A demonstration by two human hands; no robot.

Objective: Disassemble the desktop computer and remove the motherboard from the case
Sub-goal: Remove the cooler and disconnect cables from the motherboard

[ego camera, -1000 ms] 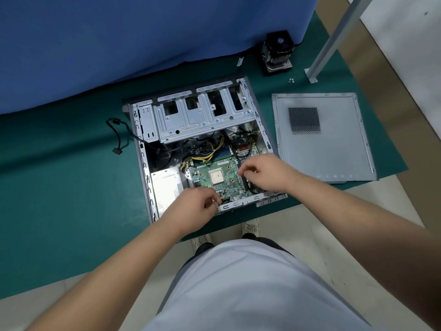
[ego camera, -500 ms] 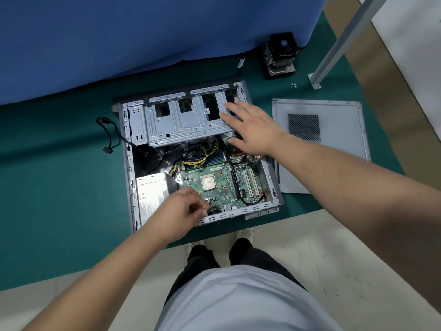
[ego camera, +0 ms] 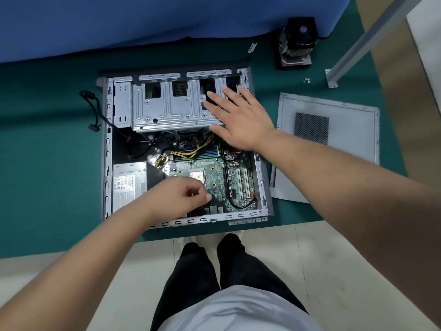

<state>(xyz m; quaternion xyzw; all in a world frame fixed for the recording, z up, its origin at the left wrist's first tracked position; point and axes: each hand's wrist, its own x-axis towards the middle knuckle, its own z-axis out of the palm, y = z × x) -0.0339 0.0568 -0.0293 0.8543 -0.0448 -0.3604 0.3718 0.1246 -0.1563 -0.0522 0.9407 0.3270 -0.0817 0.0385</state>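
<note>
My right hand [ego camera: 241, 120] has left the green motherboard [ego camera: 214, 180] and now presses flat, fingers spread, on the grey metal drive cage [ego camera: 167, 108] at 12 o'clock. My left hand [ego camera: 179, 197] stays curled at the board's 7 o'clock edge (whether it pinches anything, I cannot tell). The board still lies inside the open grey steel case [ego camera: 107, 163]; I judge I'm bracing to lift it.

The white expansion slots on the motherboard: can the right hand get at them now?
Probably yes. The right hand lies flat on the drive cage, and the expansion slots lie uncovered just below its wrist.

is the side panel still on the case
No, the side panel lies flat on the green mat to the right of the open case, whose motherboard is exposed.
</note>
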